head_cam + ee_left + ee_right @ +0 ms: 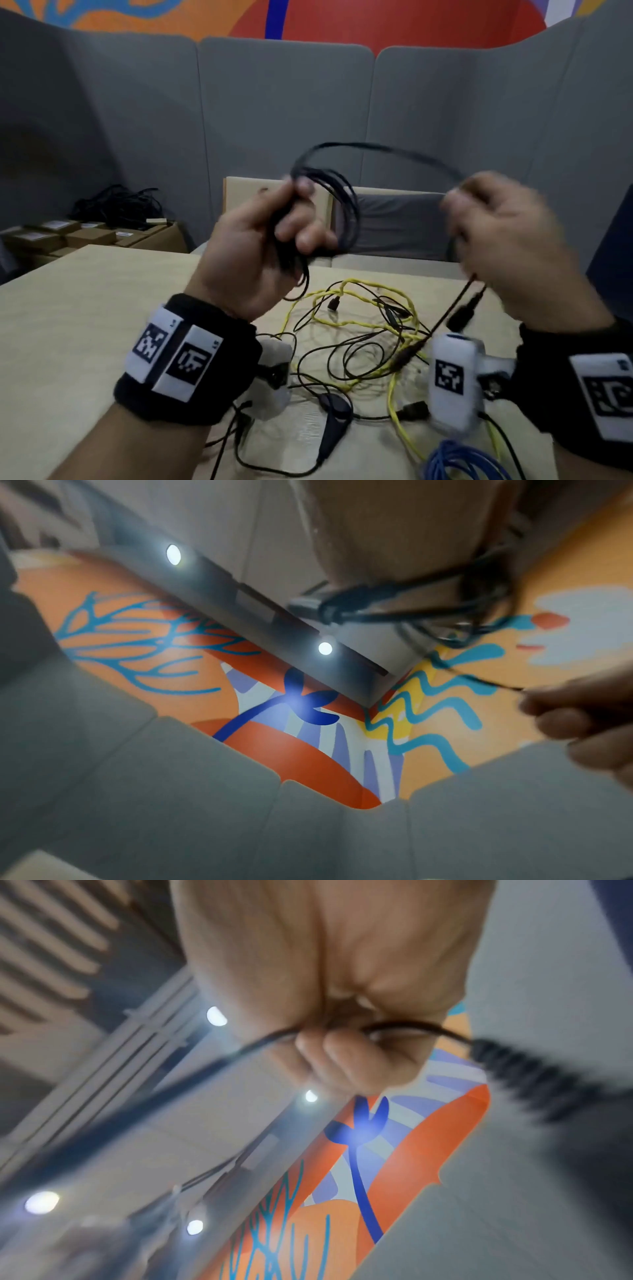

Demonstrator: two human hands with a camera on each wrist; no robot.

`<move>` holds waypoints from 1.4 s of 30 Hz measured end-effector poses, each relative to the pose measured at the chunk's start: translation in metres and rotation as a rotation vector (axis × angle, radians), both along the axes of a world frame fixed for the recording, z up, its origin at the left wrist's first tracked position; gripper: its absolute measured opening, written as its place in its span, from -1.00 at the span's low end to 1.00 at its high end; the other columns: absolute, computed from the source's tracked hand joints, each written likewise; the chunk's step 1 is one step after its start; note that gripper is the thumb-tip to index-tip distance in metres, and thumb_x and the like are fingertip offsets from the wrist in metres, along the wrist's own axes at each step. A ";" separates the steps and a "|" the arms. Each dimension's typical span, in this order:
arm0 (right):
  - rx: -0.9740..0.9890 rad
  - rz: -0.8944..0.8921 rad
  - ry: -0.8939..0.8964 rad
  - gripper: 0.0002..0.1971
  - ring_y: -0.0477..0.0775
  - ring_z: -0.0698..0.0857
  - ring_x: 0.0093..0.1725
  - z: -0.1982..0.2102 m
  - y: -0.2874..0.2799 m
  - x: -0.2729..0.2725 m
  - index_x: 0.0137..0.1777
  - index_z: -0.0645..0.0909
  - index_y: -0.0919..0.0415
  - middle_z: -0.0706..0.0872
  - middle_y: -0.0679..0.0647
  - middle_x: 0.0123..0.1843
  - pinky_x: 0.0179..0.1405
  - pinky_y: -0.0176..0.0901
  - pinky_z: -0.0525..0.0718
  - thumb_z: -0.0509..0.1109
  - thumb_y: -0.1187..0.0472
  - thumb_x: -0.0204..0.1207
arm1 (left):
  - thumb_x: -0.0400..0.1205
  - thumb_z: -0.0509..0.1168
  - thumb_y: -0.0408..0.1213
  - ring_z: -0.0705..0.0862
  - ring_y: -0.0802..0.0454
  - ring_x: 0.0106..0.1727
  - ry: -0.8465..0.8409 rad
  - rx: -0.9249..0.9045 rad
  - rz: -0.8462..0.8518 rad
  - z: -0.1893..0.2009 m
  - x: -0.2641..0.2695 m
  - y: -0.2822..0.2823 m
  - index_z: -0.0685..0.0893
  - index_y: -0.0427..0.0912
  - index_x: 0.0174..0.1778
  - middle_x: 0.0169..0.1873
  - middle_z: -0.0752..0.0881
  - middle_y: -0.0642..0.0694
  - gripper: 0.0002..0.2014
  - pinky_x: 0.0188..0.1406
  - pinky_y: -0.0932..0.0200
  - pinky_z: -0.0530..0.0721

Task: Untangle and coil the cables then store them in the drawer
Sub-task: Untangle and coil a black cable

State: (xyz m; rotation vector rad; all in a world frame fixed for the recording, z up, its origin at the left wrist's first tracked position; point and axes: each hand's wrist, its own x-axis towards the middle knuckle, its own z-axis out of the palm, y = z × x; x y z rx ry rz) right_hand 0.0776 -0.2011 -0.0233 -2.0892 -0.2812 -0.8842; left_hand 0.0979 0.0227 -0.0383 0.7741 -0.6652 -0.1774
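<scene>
Two hands grip one thin black cable [329, 192] — left hand [274, 246] clutching coils, right hand [507, 246] pinching; its ribbed plug [534, 1074] shows only at the right wrist.

An office meeting nook is showing here: grey padded partition panels [284, 113] are curving round beyond the grip, a bright painted mural [394, 24] is rising above them (orange, red, blue), recessed ceiling lights [173, 554] are glowing overhead, and cardboard boxes [90, 236] are sitting left of the pale worktop [85, 308].
</scene>
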 end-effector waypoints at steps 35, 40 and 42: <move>-0.088 0.224 0.003 -0.83 0.07 0.67 -0.54 -0.002 0.018 -0.008 -0.22 0.72 0.00 0.71 0.03 -0.47 -0.57 -0.16 0.60 0.42 0.20 0.59 | 0.68 0.06 -0.23 0.79 -0.24 -0.10 0.000 0.392 0.099 -0.007 -0.001 -0.012 0.55 -0.28 -0.17 -0.24 0.76 -0.31 -0.75 -0.17 -0.08 0.78; 0.121 0.103 0.042 -0.75 -0.02 0.63 -0.59 0.003 -0.009 -0.003 -0.30 0.65 0.10 0.68 0.14 -0.48 -0.66 -0.26 0.55 0.37 0.30 0.63 | 0.80 -0.06 -0.28 0.78 -0.31 0.06 0.140 0.172 0.211 -0.009 0.008 -0.013 0.52 -0.24 -0.19 -0.06 0.78 -0.38 -0.67 0.10 -0.16 0.74; -0.065 -0.172 0.092 -0.76 0.00 0.66 -0.53 0.001 -0.034 0.003 -0.32 0.64 0.06 0.69 0.06 -0.50 -0.48 -0.12 0.63 0.38 0.23 0.61 | 0.80 -0.05 -0.27 0.79 -0.09 -0.28 0.195 0.104 0.244 -0.007 0.009 -0.008 0.53 -0.22 -0.12 -0.23 0.77 -0.24 -0.71 -0.32 0.15 0.79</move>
